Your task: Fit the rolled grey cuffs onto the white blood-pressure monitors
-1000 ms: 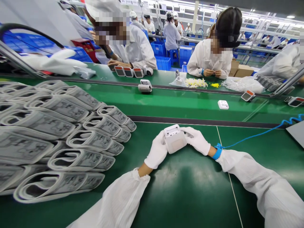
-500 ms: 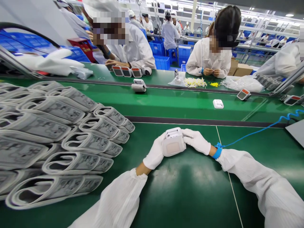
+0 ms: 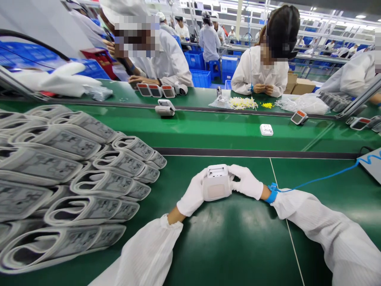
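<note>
Between my two gloved hands I hold a white wrist blood pressure monitor (image 3: 216, 182) just above the green bench. Its casing with small slots faces up, and a pale rolled cuff hangs below. My left hand (image 3: 193, 192) wraps the left side, its fingertips partly hidden behind. On the other side, my right hand (image 3: 246, 182) grips the upper right edge between thumb and fingers. A blue wrist strap (image 3: 272, 193) circles my right wrist. To the left of my hands lies a stack of rolled grey cuffs (image 3: 110, 184) with printed patterns.
Beyond the bench edge runs a green conveyor belt (image 3: 205, 135) carrying a white casing (image 3: 266, 130) and several monitors (image 3: 299, 117). Two co-workers sit opposite, near yellow and white small parts (image 3: 242, 103). A blue coiled cord (image 3: 321, 179) stretches right from my wrist.
The view has shifted slightly. The monitor has tilted a little more upright in my hands, and my right thumb and fingers have changed position along its right side.
</note>
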A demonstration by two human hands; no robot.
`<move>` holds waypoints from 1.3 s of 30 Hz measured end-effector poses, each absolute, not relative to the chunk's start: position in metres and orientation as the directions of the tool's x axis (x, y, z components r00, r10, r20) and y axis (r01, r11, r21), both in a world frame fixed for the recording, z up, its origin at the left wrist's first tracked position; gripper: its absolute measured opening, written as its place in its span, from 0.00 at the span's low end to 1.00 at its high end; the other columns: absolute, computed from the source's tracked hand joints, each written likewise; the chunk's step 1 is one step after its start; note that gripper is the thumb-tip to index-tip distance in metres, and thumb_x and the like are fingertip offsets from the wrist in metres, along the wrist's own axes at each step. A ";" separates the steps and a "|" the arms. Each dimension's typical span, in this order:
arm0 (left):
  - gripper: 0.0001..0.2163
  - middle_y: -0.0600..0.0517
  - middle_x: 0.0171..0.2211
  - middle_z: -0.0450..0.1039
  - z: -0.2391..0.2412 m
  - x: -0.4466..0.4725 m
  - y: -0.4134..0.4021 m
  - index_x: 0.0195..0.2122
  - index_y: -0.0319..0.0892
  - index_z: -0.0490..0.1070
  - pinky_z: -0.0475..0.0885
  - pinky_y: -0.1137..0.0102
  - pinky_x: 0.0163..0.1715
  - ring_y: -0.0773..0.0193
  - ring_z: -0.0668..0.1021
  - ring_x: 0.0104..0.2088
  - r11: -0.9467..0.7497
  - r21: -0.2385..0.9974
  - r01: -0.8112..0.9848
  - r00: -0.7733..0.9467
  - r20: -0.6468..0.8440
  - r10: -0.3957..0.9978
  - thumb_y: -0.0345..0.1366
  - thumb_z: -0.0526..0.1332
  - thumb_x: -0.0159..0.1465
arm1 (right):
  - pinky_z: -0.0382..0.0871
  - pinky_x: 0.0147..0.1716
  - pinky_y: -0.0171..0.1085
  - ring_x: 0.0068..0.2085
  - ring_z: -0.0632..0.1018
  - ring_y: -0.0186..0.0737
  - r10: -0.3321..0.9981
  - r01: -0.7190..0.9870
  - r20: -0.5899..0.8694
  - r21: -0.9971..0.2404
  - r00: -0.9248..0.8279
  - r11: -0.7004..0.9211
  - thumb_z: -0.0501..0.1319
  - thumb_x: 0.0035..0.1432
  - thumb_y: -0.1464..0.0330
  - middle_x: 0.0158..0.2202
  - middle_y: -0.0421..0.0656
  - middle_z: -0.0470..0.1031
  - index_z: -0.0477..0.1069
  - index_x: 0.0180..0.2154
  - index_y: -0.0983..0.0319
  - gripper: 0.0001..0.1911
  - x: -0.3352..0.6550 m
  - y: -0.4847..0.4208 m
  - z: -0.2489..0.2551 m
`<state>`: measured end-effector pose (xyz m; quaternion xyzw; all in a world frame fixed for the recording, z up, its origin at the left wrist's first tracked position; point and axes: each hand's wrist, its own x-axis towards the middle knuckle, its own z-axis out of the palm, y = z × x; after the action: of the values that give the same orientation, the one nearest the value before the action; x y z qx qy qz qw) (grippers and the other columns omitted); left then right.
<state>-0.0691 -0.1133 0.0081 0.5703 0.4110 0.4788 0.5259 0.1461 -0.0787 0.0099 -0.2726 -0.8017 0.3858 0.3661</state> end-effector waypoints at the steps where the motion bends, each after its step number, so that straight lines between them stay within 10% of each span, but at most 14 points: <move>1: 0.22 0.47 0.55 0.78 0.008 -0.068 -0.113 0.55 0.46 0.76 0.71 0.56 0.59 0.49 0.78 0.55 -0.098 0.994 -0.049 0.196 0.105 0.975 0.45 0.70 0.60 | 0.70 0.35 0.34 0.33 0.72 0.34 0.727 0.160 0.382 -0.817 -0.570 0.554 0.66 0.61 0.67 0.33 0.40 0.70 0.75 0.44 0.63 0.10 0.146 -0.080 0.010; 16: 0.18 0.45 0.47 0.82 0.032 -0.048 -0.119 0.43 0.41 0.81 0.75 0.54 0.55 0.46 0.81 0.50 0.242 0.911 -0.335 0.086 -0.226 0.970 0.48 0.65 0.60 | 0.64 0.34 0.34 0.31 0.69 0.34 0.775 0.268 0.338 -0.802 -0.534 0.534 0.65 0.53 0.70 0.31 0.38 0.69 0.74 0.38 0.63 0.08 0.143 -0.089 0.019; 28: 0.12 0.46 0.45 0.83 0.029 -0.052 -0.124 0.42 0.41 0.82 0.74 0.54 0.55 0.47 0.82 0.49 0.043 0.990 -0.131 0.062 -0.035 0.997 0.36 0.67 0.57 | 0.58 0.27 0.33 0.27 0.65 0.33 0.773 0.302 0.445 -0.739 -0.452 0.602 0.65 0.57 0.63 0.26 0.37 0.65 0.71 0.31 0.61 0.09 0.131 -0.096 0.011; 39: 0.17 0.45 0.44 0.83 0.016 -0.052 -0.107 0.42 0.40 0.81 0.73 0.55 0.55 0.49 0.81 0.48 0.048 0.976 -0.211 -0.026 -0.054 0.998 0.46 0.69 0.57 | 0.60 0.29 0.34 0.27 0.65 0.33 0.811 0.316 0.350 -0.791 -0.469 0.524 0.68 0.54 0.64 0.27 0.37 0.66 0.77 0.38 0.61 0.10 0.129 -0.077 0.010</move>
<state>-0.0523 -0.1069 0.0156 0.4233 0.4647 0.5449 0.5549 0.1293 -0.0766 0.0097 -0.3568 -0.7897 0.3327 0.3719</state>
